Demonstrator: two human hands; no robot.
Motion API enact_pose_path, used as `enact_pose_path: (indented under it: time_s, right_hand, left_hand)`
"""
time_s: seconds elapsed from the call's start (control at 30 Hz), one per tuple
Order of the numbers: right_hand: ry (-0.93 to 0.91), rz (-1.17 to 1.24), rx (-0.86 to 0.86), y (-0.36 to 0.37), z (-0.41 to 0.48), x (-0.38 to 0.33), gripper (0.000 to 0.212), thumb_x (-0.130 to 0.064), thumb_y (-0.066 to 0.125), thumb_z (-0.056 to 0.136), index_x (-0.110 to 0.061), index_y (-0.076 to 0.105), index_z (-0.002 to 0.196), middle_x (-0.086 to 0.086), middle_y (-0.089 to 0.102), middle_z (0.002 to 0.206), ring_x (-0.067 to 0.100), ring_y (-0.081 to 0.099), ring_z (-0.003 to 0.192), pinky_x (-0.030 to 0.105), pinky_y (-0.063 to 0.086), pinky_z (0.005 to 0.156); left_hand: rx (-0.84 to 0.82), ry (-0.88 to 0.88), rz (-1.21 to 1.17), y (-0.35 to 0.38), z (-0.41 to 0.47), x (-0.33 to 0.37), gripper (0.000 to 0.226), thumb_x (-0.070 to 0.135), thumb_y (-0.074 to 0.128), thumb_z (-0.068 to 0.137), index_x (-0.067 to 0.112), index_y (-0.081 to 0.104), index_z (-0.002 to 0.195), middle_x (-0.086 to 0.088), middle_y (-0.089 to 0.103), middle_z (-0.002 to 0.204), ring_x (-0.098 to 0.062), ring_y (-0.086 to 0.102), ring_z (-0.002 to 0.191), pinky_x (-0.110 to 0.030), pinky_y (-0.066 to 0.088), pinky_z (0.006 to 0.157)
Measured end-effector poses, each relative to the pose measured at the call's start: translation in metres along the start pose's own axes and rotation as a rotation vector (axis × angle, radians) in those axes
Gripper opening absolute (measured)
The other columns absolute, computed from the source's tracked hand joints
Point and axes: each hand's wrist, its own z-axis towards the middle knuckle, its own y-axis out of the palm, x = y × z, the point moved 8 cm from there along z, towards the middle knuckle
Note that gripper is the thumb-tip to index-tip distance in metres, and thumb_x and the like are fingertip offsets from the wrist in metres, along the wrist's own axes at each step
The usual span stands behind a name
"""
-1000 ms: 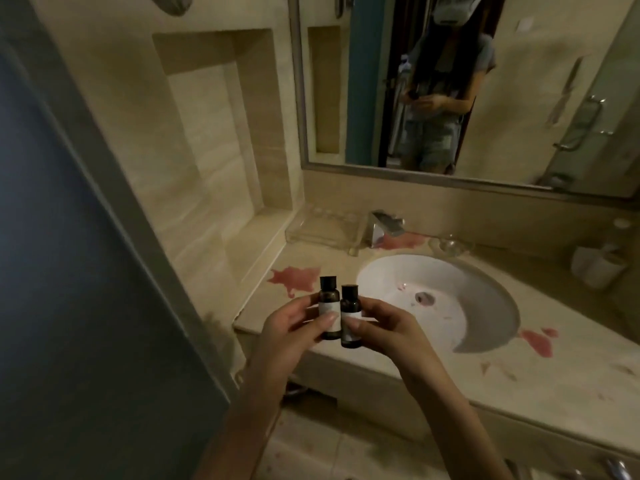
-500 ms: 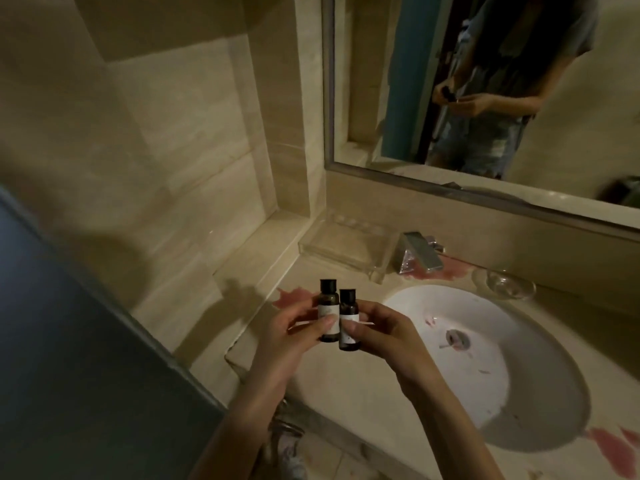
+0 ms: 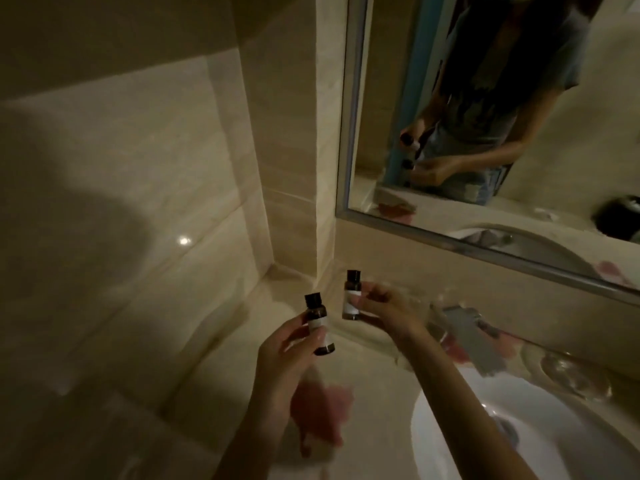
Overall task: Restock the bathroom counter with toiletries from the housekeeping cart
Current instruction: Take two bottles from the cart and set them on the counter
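Two small dark toiletry bottles with black caps and white labels are held over the beige stone counter (image 3: 242, 382). My left hand (image 3: 280, 362) grips the nearer bottle (image 3: 319, 323), tilted slightly. My right hand (image 3: 384, 311) pinches the farther bottle (image 3: 352, 295) upright, higher and closer to the back wall, above a clear tray (image 3: 398, 344) that is blurred and mostly hidden behind the hand. The two bottles are apart.
A white sink basin (image 3: 450, 427) lies at the lower right with a chrome faucet (image 3: 471, 337) behind it and a glass dish (image 3: 568, 375) to its right. Pink stains (image 3: 322, 407) mark the counter. A mirror (image 3: 485, 133) hangs above; a tiled niche is at left.
The view has moved closer to the counter's back left corner. The bottles, held side by side before, have separated: my right hand carried its bottle forward toward the wall.
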Motion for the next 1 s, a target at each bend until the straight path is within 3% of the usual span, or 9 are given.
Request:
enact_pose_path:
  time_s: [0.1,0.23,0.3,0.4,0.5,0.67,0.77,0.9,1.0]
  right_hand:
    - [0.015,-0.069,0.042,0.000,0.080,0.004,0.026,-0.009,0.069,0.086,-0.006,0.065,0.112,0.009,0.070,0.105,0.019,0.069,0.092,0.020,0.056,0.067]
    - [-0.117,-0.151,0.210,-0.009,0.164,0.016,0.029,-0.008,0.073,0.082,-0.005,0.066,0.110,0.005,0.071,0.102,0.022,0.070,0.093,0.029,0.059,0.075]
    - [-0.148,-0.178,0.313,-0.013,0.184,0.022,0.028,-0.009,0.072,0.084,-0.012,0.065,0.110,-0.002,0.069,0.100,0.013,0.069,0.088,0.023,0.057,0.072]
    - [-0.164,-0.210,0.393,-0.018,0.204,0.042,0.026,-0.017,0.073,0.083,-0.030,0.063,0.104,-0.012,0.068,0.097,0.006,0.068,0.085,0.033,0.059,0.079]
    - [-0.186,-0.318,0.423,-0.019,0.214,0.056,0.030,-0.027,0.073,0.081,-0.043,0.059,0.102,-0.016,0.068,0.099,0.004,0.066,0.092,0.037,0.057,0.083]
    - [-0.227,-0.382,0.470,-0.013,0.216,0.057,0.027,-0.025,0.070,0.086,-0.020,0.063,0.111,-0.005,0.063,0.110,0.010,0.063,0.095,0.030,0.053,0.084]
    - [-0.253,-0.425,0.452,-0.009,0.221,0.055,0.026,-0.028,0.066,0.090,-0.015,0.063,0.113,-0.003,0.054,0.117,0.011,0.061,0.097,0.024,0.048,0.081]
    - [-0.245,-0.356,0.474,-0.011,0.227,0.058,0.027,-0.031,0.065,0.089,-0.025,0.058,0.115,-0.006,0.064,0.105,0.012,0.062,0.095,0.029,0.049,0.082]
    - [-0.244,-0.340,0.544,-0.011,0.225,0.060,0.025,-0.027,0.068,0.088,-0.022,0.051,0.106,-0.003,0.064,0.100,0.016,0.063,0.091,0.031,0.051,0.076]
  left_hand:
    - [0.019,0.004,0.008,-0.002,0.035,-0.002,0.023,0.006,0.071,0.082,0.020,0.072,0.099,-0.001,0.075,0.086,-0.012,0.071,0.083,-0.025,0.054,0.072]
    - [0.043,0.005,0.071,-0.008,0.067,-0.011,0.023,0.005,0.070,0.083,0.021,0.071,0.100,0.007,0.074,0.079,-0.004,0.069,0.069,-0.014,0.052,0.056]
    - [0.066,-0.017,0.109,-0.010,0.077,-0.022,0.025,0.003,0.071,0.082,0.017,0.072,0.102,0.007,0.074,0.080,-0.006,0.071,0.072,-0.015,0.054,0.057]
    - [0.074,-0.065,0.054,-0.009,0.088,-0.035,0.025,0.002,0.077,0.076,0.012,0.073,0.099,-0.006,0.075,0.081,-0.018,0.073,0.076,-0.023,0.057,0.062]
    - [0.055,-0.102,0.035,-0.007,0.095,-0.043,0.048,0.027,0.087,0.055,0.015,0.073,0.098,-0.007,0.075,0.086,-0.023,0.073,0.083,-0.031,0.059,0.072]
    - [0.027,-0.095,0.037,-0.001,0.103,-0.037,0.038,0.024,0.081,0.061,0.019,0.073,0.098,-0.006,0.075,0.088,-0.019,0.073,0.083,-0.022,0.056,0.066]
    - [0.004,-0.082,0.046,0.004,0.105,-0.036,0.031,0.023,0.084,0.064,0.024,0.075,0.094,-0.005,0.075,0.088,-0.018,0.073,0.083,-0.025,0.058,0.070]
    - [-0.020,-0.067,0.033,0.008,0.104,-0.036,0.061,0.045,0.080,0.044,0.020,0.074,0.099,-0.004,0.075,0.088,-0.017,0.073,0.084,-0.026,0.056,0.071]
    - [-0.019,-0.060,0.026,0.006,0.103,-0.036,0.062,0.046,0.080,0.045,0.020,0.074,0.102,-0.005,0.075,0.089,-0.019,0.073,0.086,-0.027,0.056,0.073]
